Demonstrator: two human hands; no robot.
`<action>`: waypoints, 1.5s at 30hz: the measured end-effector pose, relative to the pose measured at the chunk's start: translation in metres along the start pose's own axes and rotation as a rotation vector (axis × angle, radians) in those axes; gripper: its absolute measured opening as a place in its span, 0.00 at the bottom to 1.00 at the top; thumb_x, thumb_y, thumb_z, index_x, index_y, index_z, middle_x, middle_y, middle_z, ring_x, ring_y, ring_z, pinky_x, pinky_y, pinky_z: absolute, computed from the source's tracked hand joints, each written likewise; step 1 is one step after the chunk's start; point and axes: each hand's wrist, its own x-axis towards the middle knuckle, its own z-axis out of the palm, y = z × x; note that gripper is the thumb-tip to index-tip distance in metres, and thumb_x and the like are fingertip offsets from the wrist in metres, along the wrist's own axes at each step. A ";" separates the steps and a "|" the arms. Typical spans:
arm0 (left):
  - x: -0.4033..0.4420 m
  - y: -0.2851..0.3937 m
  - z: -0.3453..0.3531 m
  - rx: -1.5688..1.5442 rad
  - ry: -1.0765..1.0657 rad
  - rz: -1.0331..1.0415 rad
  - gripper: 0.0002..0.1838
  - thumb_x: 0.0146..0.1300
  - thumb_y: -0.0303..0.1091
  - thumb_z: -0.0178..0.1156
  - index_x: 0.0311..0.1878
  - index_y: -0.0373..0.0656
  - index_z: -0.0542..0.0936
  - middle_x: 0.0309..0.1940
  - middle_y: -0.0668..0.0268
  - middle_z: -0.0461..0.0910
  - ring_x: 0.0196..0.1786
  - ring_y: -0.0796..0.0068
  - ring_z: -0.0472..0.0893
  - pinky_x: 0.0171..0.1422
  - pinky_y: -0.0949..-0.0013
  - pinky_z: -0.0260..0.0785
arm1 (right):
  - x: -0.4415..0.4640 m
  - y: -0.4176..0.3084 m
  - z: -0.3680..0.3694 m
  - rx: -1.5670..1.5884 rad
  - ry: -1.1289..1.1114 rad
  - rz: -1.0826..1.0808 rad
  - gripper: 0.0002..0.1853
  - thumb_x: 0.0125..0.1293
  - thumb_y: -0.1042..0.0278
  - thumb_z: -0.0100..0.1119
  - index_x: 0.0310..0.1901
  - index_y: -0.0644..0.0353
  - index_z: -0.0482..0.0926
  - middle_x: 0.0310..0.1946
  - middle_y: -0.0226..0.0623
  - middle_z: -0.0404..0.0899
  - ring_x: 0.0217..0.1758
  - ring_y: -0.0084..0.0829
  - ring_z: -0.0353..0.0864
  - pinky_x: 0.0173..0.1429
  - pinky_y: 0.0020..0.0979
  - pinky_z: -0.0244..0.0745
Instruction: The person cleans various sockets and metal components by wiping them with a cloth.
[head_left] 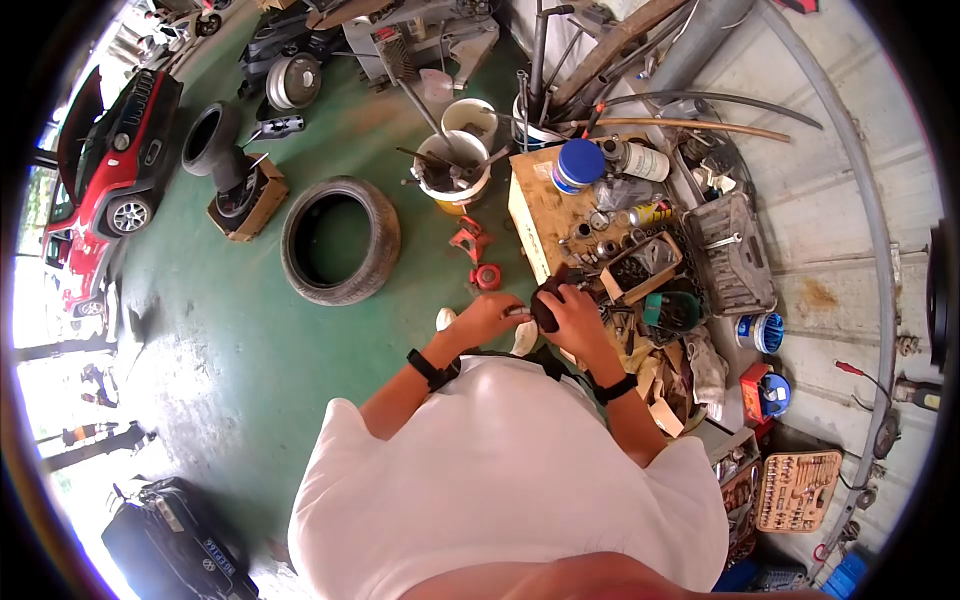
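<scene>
Both hands meet in front of my body, at the near left edge of the wooden workbench [530,215]. My right hand [578,325] is closed around a dark brown, rounded object [546,304], whose kind I cannot make out. Close beside it, my left hand [486,318] has its fingers pinched together. Something small and pale shows at those fingertips, too small to name. Below and beyond the left hand, a red jack-like tool [470,240] and a round red piece [486,277] lie on the green floor.
On the bench are a blue-lidded tub [578,165], a small wooden box [642,268], a green container [672,312] and several sockets. A grey tool tray [730,250] lies right. A tyre [341,240] and a white bucket [452,172] stand on the floor; a red car [120,160] is far left.
</scene>
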 end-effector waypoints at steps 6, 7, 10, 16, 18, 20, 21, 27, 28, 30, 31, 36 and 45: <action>0.007 -0.011 -0.009 -0.102 -0.168 0.059 0.16 0.74 0.42 0.52 0.43 0.38 0.80 0.27 0.57 0.79 0.32 0.62 0.79 0.39 0.63 0.71 | -0.015 -0.013 -0.011 0.162 0.083 -0.039 0.23 0.50 0.62 0.72 0.48 0.55 0.78 0.35 0.41 0.74 0.40 0.47 0.78 0.42 0.43 0.75; 0.007 -0.009 -0.010 -0.103 -0.169 0.060 0.16 0.74 0.42 0.52 0.43 0.38 0.80 0.27 0.57 0.79 0.32 0.62 0.79 0.39 0.63 0.71 | -0.018 -0.012 -0.009 0.259 0.055 0.006 0.22 0.52 0.61 0.72 0.48 0.56 0.80 0.35 0.41 0.76 0.37 0.44 0.79 0.41 0.41 0.76; 0.002 0.004 -0.013 -0.106 -0.212 0.130 0.13 0.73 0.40 0.55 0.44 0.39 0.80 0.32 0.58 0.79 0.35 0.63 0.80 0.40 0.64 0.71 | -0.028 -0.011 -0.005 0.593 -0.084 0.226 0.20 0.55 0.60 0.72 0.47 0.58 0.82 0.34 0.40 0.81 0.35 0.35 0.81 0.41 0.35 0.77; 0.003 0.020 -0.040 -0.035 -0.165 0.506 0.13 0.58 0.27 0.66 0.47 0.43 0.81 0.42 0.63 0.78 0.44 0.62 0.80 0.46 0.63 0.75 | -0.037 -0.014 0.011 1.177 -0.151 0.555 0.19 0.59 0.64 0.70 0.47 0.69 0.80 0.37 0.31 0.82 0.38 0.21 0.77 0.47 0.26 0.74; 0.005 0.018 -0.049 -0.042 -0.140 0.560 0.14 0.57 0.27 0.66 0.48 0.43 0.81 0.43 0.63 0.78 0.44 0.62 0.81 0.46 0.63 0.75 | -0.030 -0.020 0.009 1.274 -0.118 0.637 0.19 0.59 0.64 0.70 0.47 0.68 0.80 0.36 0.30 0.82 0.38 0.21 0.77 0.46 0.26 0.74; 0.004 0.008 -0.055 -0.056 -0.122 0.573 0.15 0.56 0.26 0.66 0.48 0.44 0.81 0.43 0.64 0.79 0.43 0.62 0.81 0.45 0.64 0.76 | -0.023 -0.030 0.005 1.382 -0.078 0.717 0.18 0.59 0.64 0.70 0.46 0.67 0.80 0.36 0.28 0.82 0.38 0.20 0.76 0.46 0.26 0.73; 0.001 0.005 -0.059 -0.065 -0.135 0.567 0.15 0.56 0.26 0.66 0.48 0.44 0.81 0.43 0.64 0.79 0.43 0.62 0.81 0.45 0.64 0.76 | -0.018 -0.036 0.005 1.292 -0.075 0.664 0.18 0.60 0.63 0.69 0.45 0.67 0.80 0.35 0.29 0.82 0.37 0.19 0.76 0.45 0.26 0.73; -0.016 -0.023 -0.095 0.146 -0.112 0.452 0.13 0.63 0.36 0.63 0.49 0.43 0.80 0.34 0.56 0.83 0.37 0.53 0.82 0.41 0.59 0.74 | 0.019 -0.095 0.020 0.370 0.294 0.441 0.21 0.51 0.64 0.73 0.47 0.58 0.79 0.36 0.45 0.82 0.38 0.48 0.83 0.42 0.39 0.78; -0.018 -0.030 -0.098 0.135 -0.148 0.453 0.13 0.63 0.36 0.63 0.49 0.43 0.80 0.34 0.56 0.83 0.37 0.53 0.82 0.41 0.59 0.74 | 0.020 -0.103 0.025 0.239 0.297 0.424 0.23 0.50 0.65 0.73 0.49 0.56 0.79 0.36 0.44 0.80 0.38 0.48 0.81 0.41 0.40 0.77; -0.021 -0.046 -0.102 -0.047 -0.400 0.258 0.13 0.69 0.42 0.58 0.43 0.41 0.79 0.29 0.57 0.81 0.35 0.61 0.82 0.40 0.62 0.73 | 0.020 -0.123 0.026 0.024 0.319 0.357 0.27 0.46 0.67 0.73 0.51 0.52 0.77 0.36 0.42 0.75 0.39 0.47 0.77 0.42 0.43 0.73; -0.021 -0.052 -0.103 -0.126 -0.527 0.166 0.16 0.72 0.44 0.55 0.39 0.40 0.78 0.26 0.58 0.80 0.34 0.65 0.82 0.39 0.64 0.72 | 0.021 -0.131 0.023 0.020 0.330 0.405 0.27 0.46 0.67 0.73 0.51 0.52 0.77 0.36 0.42 0.75 0.39 0.47 0.77 0.42 0.43 0.73; -0.025 -0.088 -0.095 -0.426 -0.759 -0.118 0.26 0.76 0.52 0.46 0.32 0.38 0.76 0.21 0.72 0.72 0.27 0.82 0.69 0.34 0.74 0.63 | 0.008 -0.178 0.036 0.130 0.206 0.498 0.19 0.53 0.62 0.70 0.48 0.51 0.80 0.38 0.41 0.78 0.41 0.46 0.79 0.44 0.41 0.74; -0.032 -0.098 -0.111 -0.382 -0.775 0.063 0.09 0.70 0.32 0.60 0.46 0.36 0.78 0.39 0.66 0.81 0.41 0.80 0.79 0.47 0.75 0.71 | 0.005 -0.187 0.066 0.426 0.231 0.699 0.16 0.60 0.55 0.67 0.43 0.57 0.81 0.35 0.44 0.82 0.37 0.48 0.81 0.41 0.40 0.76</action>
